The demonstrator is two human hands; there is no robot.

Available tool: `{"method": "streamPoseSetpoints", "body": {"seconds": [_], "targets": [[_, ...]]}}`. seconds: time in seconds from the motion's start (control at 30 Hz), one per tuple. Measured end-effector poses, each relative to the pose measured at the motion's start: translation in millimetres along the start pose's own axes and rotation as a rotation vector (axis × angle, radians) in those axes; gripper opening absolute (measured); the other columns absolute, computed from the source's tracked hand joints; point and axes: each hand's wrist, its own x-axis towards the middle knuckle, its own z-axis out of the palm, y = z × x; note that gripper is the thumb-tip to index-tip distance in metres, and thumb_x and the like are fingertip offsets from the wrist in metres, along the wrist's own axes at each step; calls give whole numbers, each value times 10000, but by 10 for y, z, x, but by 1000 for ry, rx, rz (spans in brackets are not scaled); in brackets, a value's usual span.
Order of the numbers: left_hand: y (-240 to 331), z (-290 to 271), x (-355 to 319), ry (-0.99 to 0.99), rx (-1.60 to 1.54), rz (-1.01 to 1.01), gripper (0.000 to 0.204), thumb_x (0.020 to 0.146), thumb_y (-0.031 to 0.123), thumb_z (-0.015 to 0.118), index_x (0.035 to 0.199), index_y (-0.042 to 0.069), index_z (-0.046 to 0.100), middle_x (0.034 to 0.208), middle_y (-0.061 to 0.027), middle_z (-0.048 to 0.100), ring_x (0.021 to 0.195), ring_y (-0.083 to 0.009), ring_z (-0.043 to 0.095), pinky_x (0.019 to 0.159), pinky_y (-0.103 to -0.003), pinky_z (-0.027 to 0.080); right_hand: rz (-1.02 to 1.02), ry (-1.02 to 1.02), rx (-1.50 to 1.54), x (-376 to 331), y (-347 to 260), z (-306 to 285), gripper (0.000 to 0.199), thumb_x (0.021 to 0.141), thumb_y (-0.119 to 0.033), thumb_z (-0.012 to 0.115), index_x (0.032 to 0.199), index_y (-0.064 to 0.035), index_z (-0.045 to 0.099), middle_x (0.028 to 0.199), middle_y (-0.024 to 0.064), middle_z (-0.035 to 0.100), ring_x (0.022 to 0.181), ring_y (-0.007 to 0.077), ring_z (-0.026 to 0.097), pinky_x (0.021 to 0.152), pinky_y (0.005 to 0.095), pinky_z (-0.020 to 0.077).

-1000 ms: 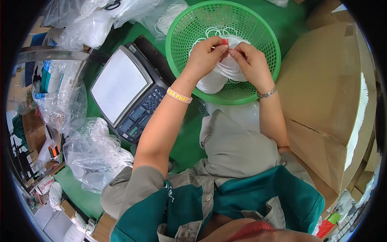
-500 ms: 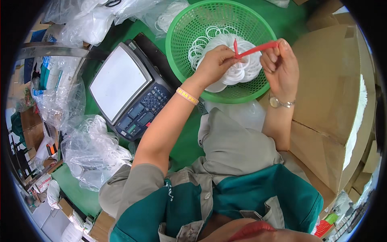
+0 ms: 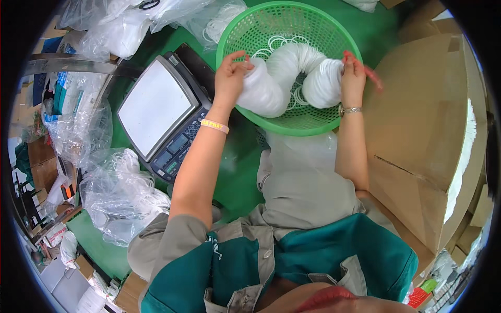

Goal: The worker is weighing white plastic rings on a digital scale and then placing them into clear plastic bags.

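Note:
A long stack of thin white rings (image 3: 298, 58) bends in an arch between my two hands, over and inside a green perforated basket (image 3: 284, 127). At the stack's left end my left hand (image 3: 229, 78) is closed, with a bit of red showing at its fingertips. My right hand (image 3: 353, 78) pinches a red ribbon (image 3: 373, 79) at the other end, and its loose tail hangs out to the right, blurred. The ribbon's run through the rings is hidden. More loose white rings (image 3: 284, 40) lie in the basket behind the stack.
Left of the basket stands a digital scale (image 3: 156, 107) with a white pan. Clear plastic bags of white rings (image 3: 122, 193) lie nearer me on the left. A large cardboard box (image 3: 417, 125) rises close on the right. The floor (image 3: 235, 172) is green.
My hands have moved apart, the left one leftward to the basket's rim. The white rings, piled in the basket before, are now raised into an arch between my hands.

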Motion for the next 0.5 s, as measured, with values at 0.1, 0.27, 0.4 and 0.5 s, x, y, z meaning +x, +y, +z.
{"method": "streamPoseSetpoints", "body": {"seconds": [0.1,0.27,0.4,0.5], "targets": [[-71,-6,61,120,-117,-35,259,827,31,468,1085,10,469,838,-78,622,829,-118,554,774,-233,399,6,49,111,-10,-398,86,174,874,-136,445,829,5,536,738,3,525,637,47,425,599,194,378],[-260,141,295,82,-126,-34,235,836,87,492,1060,17,499,889,-85,609,823,-125,540,763,-233,397,-234,100,319,57,-1403,72,150,868,-114,465,833,16,531,760,4,535,654,63,444,620,194,377],[-409,100,439,-88,449,145,374,813,267,539,1096,22,523,1037,-226,548,991,-319,518,849,-343,396,-391,86,321,194,-1877,39,184,857,-120,484,877,52,547,782,66,570,685,109,495,639,219,397],[-643,-85,368,-136,699,83,526,798,365,537,1167,-2,462,1225,-289,378,1167,-405,335,966,-383,296,-432,127,340,377,-2109,33,170,846,-75,481,894,78,540,764,89,562,676,131,503,638,230,407]]}}
